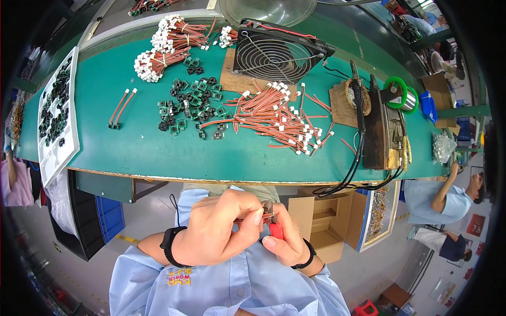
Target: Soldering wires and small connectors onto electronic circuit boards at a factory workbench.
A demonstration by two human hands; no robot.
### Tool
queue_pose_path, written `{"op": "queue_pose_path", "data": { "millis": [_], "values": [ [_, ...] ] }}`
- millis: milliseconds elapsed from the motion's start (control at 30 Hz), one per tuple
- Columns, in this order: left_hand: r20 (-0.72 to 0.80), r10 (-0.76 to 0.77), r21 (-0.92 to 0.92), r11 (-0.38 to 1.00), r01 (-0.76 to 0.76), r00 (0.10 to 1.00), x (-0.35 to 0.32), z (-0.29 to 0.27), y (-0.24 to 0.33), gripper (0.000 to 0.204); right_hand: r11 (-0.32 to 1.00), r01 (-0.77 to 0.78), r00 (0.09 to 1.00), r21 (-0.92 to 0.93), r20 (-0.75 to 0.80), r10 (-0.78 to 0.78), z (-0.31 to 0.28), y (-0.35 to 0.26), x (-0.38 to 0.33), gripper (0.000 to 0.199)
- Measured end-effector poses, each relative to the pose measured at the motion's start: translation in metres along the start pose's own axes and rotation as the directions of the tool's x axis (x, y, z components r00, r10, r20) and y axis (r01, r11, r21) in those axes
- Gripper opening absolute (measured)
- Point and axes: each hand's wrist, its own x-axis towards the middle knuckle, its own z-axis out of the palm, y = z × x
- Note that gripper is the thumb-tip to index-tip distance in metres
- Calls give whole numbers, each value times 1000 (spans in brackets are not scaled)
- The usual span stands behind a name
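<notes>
Close to my body, below the table's front edge, both hands are raised together. My left hand [221,226] pinches a short red wire lead [241,219] between thumb and fingers; most of it is hidden in the grip. My right hand [287,237] is closed round red-handled cutting pliers [275,230]. Their metal jaws [269,207] meet the wire's end by my left fingertips. On the table ahead lie a spread of loose red wire leads with white connectors [274,110] and a pile of small green-and-black parts [192,102].
A black fan [279,52] stands at the back. Soldering gear [377,126] with black cables and a green solder spool [403,95] is at the right. Bundled leads [176,39] lie back left. A white tray [66,142] stands far left. Cardboard box [332,231] sits below.
</notes>
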Motion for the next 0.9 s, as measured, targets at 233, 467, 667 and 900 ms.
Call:
{"op": "queue_pose_path", "data": {
  "millis": [233, 467, 667, 900],
  "values": [
    [3, 2, -12, 1000, -2, 1000, 1, 0, 0, 8, 1000, -1, 1000, -26, 15, 1, -1, -6, 3, 40],
    [-2, -6, -49, 999, 6, 1000, 1, 0, 1, 8, 1000, -9, 1000, -9, 21, 10, -2, -3, 1, 38],
    [3, 7, -45, 999, -7, 1000, 2, 0, 0, 7, 1000, -8, 1000, 16, 22, 8, -2, -4, 2, 37],
    [-28, -10, -123, 992, 6, 1000, 1, 2, -1, 8, 999, -42, 999, -11, 34, 42, -4, -6, 2, 37]
  ]
}}
